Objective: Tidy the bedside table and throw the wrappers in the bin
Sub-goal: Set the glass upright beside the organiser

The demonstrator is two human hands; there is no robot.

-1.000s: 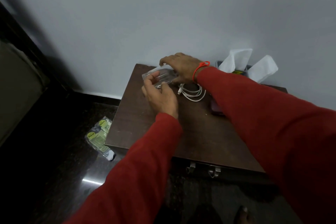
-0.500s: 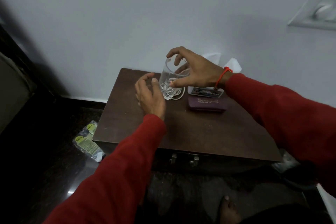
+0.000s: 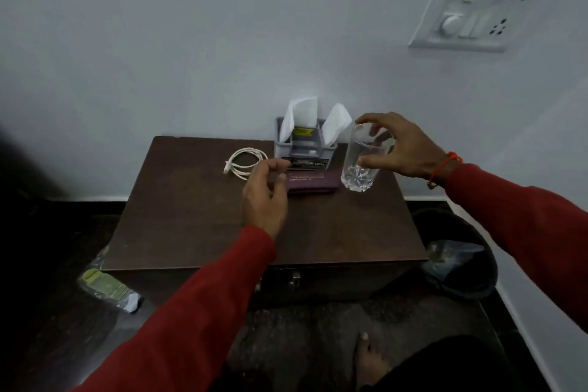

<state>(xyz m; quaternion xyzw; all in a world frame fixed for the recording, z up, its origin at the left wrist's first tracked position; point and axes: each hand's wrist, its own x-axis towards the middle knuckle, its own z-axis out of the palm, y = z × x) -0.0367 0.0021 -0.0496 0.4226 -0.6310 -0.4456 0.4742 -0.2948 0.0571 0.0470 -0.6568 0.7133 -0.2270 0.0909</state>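
A dark brown bedside table point(image 3: 203, 232) stands against the wall. My right hand point(image 3: 404, 149) grips a clear drinking glass point(image 3: 361, 165) by its rim, upright at the table's back right. My left hand point(image 3: 265, 194) hovers over the table's middle, fingers loosely curled, holding nothing. A coiled white cable point(image 3: 245, 161) lies at the back left. A maroon case point(image 3: 310, 181) lies in front of a grey organiser point(image 3: 302, 149) with white tissues. A green and clear wrapper point(image 3: 106, 288) lies on the floor left of the table.
A dark bin point(image 3: 461, 258) with a plastic wrapper inside sits on the floor right of the table. A switch panel point(image 3: 483, 3) is on the wall at upper right. My bare foot point(image 3: 369, 356) is on the dark floor below.
The glass was lying on its side at the back left; my right hand stood it up and carried it to the right. My left hand let go and drew back.
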